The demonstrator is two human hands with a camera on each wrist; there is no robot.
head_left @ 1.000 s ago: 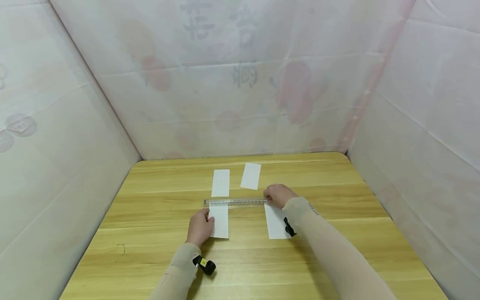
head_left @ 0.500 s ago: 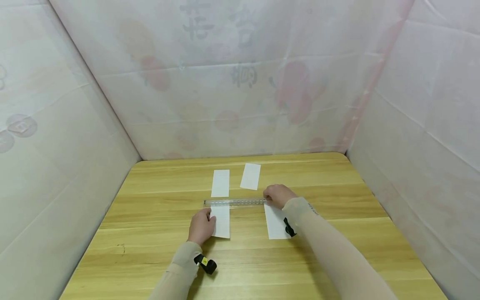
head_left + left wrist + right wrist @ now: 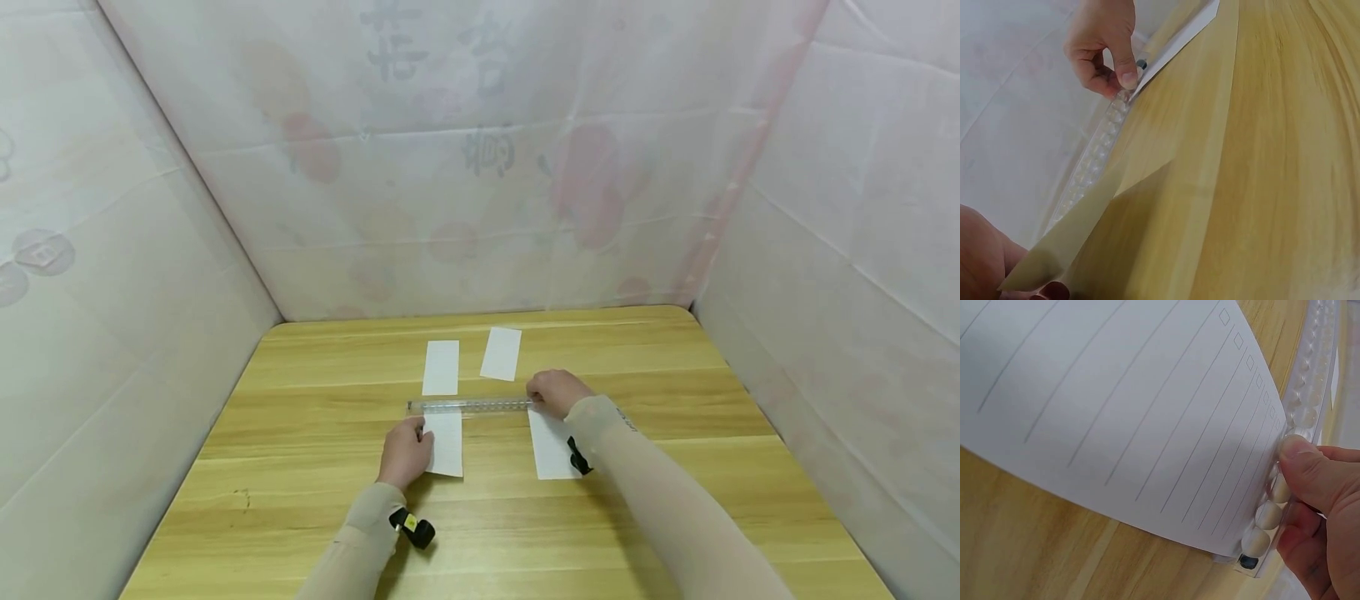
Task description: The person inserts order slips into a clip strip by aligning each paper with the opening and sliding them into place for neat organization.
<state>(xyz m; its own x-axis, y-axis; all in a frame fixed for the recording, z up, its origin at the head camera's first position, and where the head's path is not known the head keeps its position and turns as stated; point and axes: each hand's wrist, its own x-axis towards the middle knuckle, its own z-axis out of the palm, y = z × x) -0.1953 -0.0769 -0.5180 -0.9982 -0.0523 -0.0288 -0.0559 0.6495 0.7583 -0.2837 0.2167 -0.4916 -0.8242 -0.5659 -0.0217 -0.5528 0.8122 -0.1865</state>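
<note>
A long clear plastic strip with a row of round shapes inside point(image 3: 480, 406) lies crosswise on the table. My right hand point(image 3: 558, 392) holds its right end between thumb and fingers; a small black piece shows at that end in the right wrist view. Beneath this hand and strip lies a lined white sheet of paper point(image 3: 1129, 412) with small printed squares. My left hand point(image 3: 405, 452) pinches the left edge of another white sheet point(image 3: 447, 446), whose far end meets the strip. In the left wrist view this sheet point(image 3: 1069, 234) is bent and partly raised off the wood.
Two more white sheets lie beyond the strip, one at the left point(image 3: 441, 367) and a tilted one point(image 3: 501, 353) to its right. The wooden table point(image 3: 300, 467) is bounded by pale fabric walls point(image 3: 480, 208) at the back and both sides.
My left hand has shifted slightly to the right along with its sheet, which slides along the strip. My right hand and the strip have stayed in place.
</note>
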